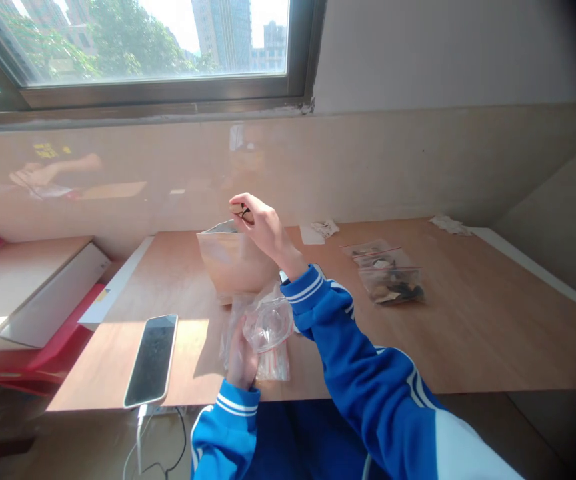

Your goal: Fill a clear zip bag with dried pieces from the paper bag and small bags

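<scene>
My right hand (263, 227) is raised at the top of a standing brown paper bag (233, 263), whose mouth is open. Its fingers pinch a small tan and dark piece (241, 212), too small to name. Below, near the table's front edge, my left hand (242, 357) holds a clear plastic bag (268, 323); its fingers are partly behind the plastic. A stack of small clear zip bags (274, 363) lies under the plastic bag, beside my left hand.
On the left lies a white-edged phone (152, 360) with a cable. Filled zip bags (391, 283) sit right of centre on the table (483, 320). White paper (313, 233) and crumpled tissue (451, 225) lie along the back. A window (168, 40) is above.
</scene>
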Motion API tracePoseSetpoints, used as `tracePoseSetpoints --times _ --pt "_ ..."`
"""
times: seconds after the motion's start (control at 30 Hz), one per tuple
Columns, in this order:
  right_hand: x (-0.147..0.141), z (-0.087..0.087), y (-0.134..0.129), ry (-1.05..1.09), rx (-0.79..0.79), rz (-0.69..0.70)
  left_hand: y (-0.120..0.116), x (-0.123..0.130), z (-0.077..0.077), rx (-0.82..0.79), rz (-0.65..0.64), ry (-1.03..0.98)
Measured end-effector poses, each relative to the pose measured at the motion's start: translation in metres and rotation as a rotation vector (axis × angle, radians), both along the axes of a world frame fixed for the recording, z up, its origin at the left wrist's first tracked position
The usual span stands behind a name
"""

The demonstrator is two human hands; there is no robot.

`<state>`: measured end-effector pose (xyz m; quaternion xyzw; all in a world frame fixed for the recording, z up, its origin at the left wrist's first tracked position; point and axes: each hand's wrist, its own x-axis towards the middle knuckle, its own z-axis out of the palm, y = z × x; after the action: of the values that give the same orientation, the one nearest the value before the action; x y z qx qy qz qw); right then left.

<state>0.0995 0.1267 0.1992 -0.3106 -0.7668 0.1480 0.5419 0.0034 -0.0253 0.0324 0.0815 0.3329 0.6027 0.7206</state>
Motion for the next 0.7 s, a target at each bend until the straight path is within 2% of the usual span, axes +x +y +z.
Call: tracePoseSetpoints --times 0.17,0.3,0.47,0.6,0.7 --pt "-0.001 -0.017 0.006 -0.051 -0.068 0.054 0.002 -0.001 -0.007 0.066 -0.028 0.001" --pt "0.004 -0.016 -0.002 -0.059 -0.065 0.126 0.002 -0.002 -0.008 0.081 -0.033 -0.005" --pt "0.003 -0.01 -0.006 -0.22 -0.055 0.039 0.002 -0.003 -0.009 0.123 -0.045 0.049" --pt "-0.004 -0.01 -0.007 -0.392 0.034 -0.025 0.001 -0.002 -0.01 0.129 -0.045 0.136" --pt "-0.009 -0.012 -0.009 -0.449 0.072 -0.106 0.001 -0.002 -0.009 0.119 -0.044 0.13"
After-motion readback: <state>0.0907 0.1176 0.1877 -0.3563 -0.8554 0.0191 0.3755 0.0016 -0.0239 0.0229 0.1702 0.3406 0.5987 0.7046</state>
